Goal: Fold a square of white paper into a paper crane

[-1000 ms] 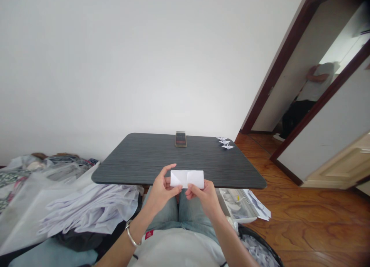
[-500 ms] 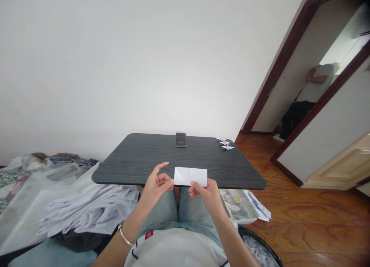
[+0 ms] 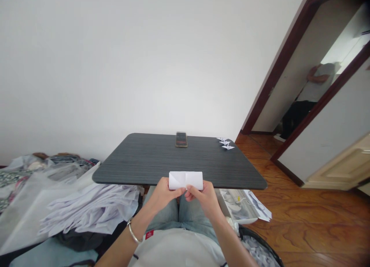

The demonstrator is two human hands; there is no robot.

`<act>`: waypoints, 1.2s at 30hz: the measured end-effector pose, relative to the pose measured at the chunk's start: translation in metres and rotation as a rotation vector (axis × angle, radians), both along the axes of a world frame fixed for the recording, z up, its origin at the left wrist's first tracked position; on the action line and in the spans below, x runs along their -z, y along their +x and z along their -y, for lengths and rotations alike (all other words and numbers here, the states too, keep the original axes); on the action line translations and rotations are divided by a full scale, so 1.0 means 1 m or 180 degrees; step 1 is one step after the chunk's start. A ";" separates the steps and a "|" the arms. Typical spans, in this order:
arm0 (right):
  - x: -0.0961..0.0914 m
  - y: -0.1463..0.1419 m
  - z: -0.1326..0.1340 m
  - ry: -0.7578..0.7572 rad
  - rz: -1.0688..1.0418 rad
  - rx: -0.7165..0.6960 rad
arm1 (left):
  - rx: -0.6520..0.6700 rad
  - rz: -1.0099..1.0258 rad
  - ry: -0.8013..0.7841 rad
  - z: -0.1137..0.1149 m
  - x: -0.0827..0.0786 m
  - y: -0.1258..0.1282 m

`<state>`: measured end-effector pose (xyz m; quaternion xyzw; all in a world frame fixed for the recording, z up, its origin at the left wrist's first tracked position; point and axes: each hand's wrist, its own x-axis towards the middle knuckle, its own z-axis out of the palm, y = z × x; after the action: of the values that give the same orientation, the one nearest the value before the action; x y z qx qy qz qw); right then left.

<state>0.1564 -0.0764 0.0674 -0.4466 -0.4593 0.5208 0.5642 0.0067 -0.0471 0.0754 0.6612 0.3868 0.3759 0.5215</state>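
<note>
A small white sheet of paper, folded into a rectangle with creases across its face, is held level at the table's near edge. My left hand grips its lower left part, the thumb along the bottom edge and the other fingers hidden behind. From the lower right, my right hand pinches the same paper, its thumb tip nearly meeting the left thumb at the middle. Several small folded paper cranes sit at the far right corner of the dark table.
A phone-like device stands at the table's back edge near the wall. Piled white cloth lies at left. At right are an open box, a dark-rimmed bin and the wood floor. A person stands in the doorway.
My left hand has moved right and closed on the paper, its raised index finger now folded behind. The paper has shifted slightly left and down. My right hand keeps hold.
</note>
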 end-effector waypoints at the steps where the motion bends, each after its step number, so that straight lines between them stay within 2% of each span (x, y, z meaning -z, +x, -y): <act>1: 0.000 0.000 0.000 -0.0011 0.0005 -0.0017 | 0.0036 -0.0026 0.0008 0.000 -0.002 0.000; 15: 0.003 0.008 -0.003 -0.0034 0.0085 -0.0019 | 0.0134 0.0289 -0.0430 0.000 -0.006 -0.014; 25: 0.004 0.013 -0.005 -0.0016 0.0028 0.0044 | -0.0175 0.0071 -0.0295 -0.006 -0.002 -0.029; 30: 0.003 0.015 -0.004 0.0009 -0.0048 0.0119 | -0.0417 0.0358 -0.0315 -0.006 -0.008 -0.033; 36: 0.000 0.007 -0.001 -0.0086 -0.0041 -0.0042 | -0.0041 0.0810 -0.0626 -0.004 -0.012 -0.012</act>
<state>0.1637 -0.0753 0.0677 -0.4478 -0.4515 0.5335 0.5577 -0.0057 -0.0434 0.0870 0.5515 0.3567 0.4202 0.6261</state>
